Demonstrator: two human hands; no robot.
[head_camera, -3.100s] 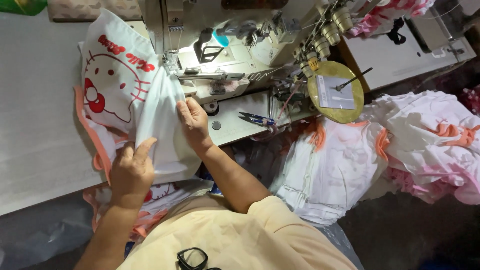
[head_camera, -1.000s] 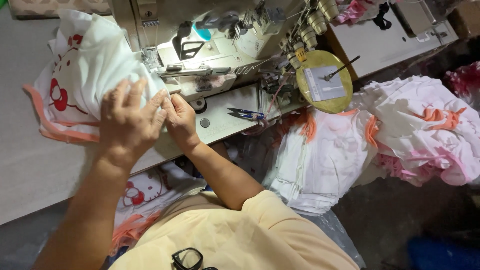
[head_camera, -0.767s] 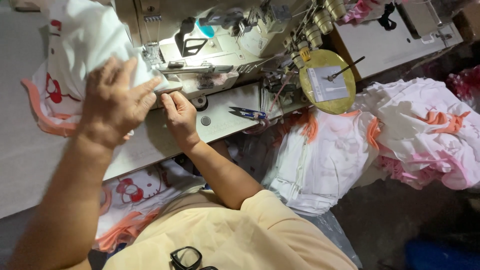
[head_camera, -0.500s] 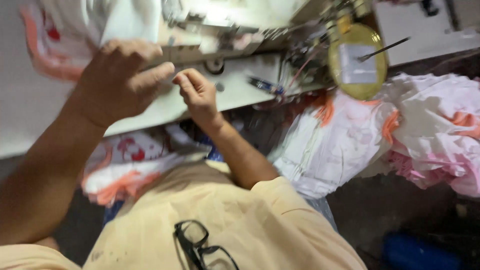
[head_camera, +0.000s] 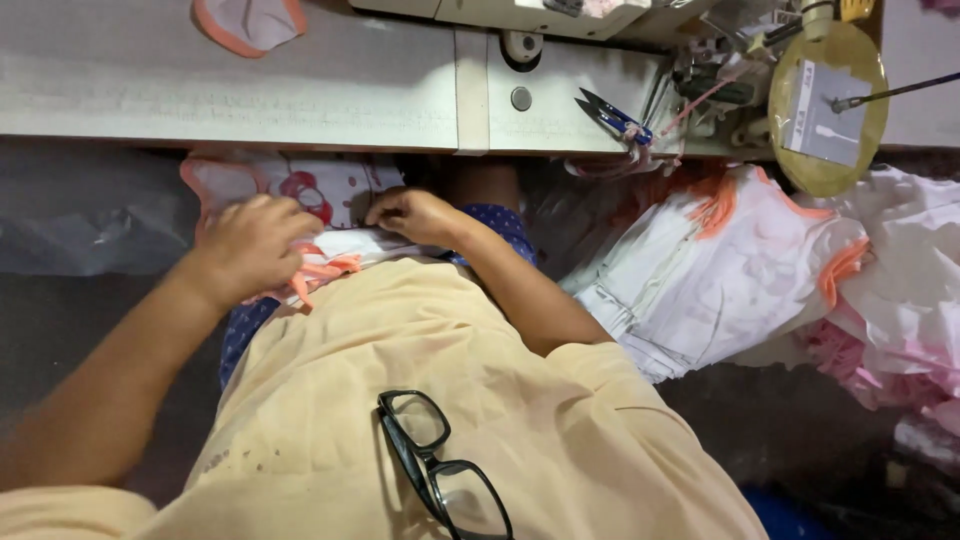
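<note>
Left hand (head_camera: 250, 240): down in the lap, below the desk (head_camera: 230, 85) edge, fingers curled and closed over the orange-trimmed white garment (head_camera: 325, 262). Knuckles face the camera; fingertips are hidden in the cloth.

The garment is bunched on the lap against the yellow shirt (head_camera: 450, 400), under the desk front. Its red-and-white printed part spreads out just behind the hands.

Right hand (head_camera: 415, 212): just right of the left hand, also on the garment, fingers bent and pinching its top edge. The two hands are near each other but not touching.

On the desk top at far left lies a small white piece with orange edge (head_camera: 248, 20), well apart from the hands. Further right sits the sewing machine base (head_camera: 520, 20), mostly cut off by the frame. Blue-handled thread snips (head_camera: 612, 112) lie near the desk edge.

Black glasses (head_camera: 440, 465) hang at the shirt's neckline, bottom centre.

Right of the lap, a stack of white garments with orange trim (head_camera: 720, 270) sits below the desk. Above it is a round yellow disc with a white card (head_camera: 825, 105). A pink and white cloth heap (head_camera: 900, 320) is at far right.
</note>
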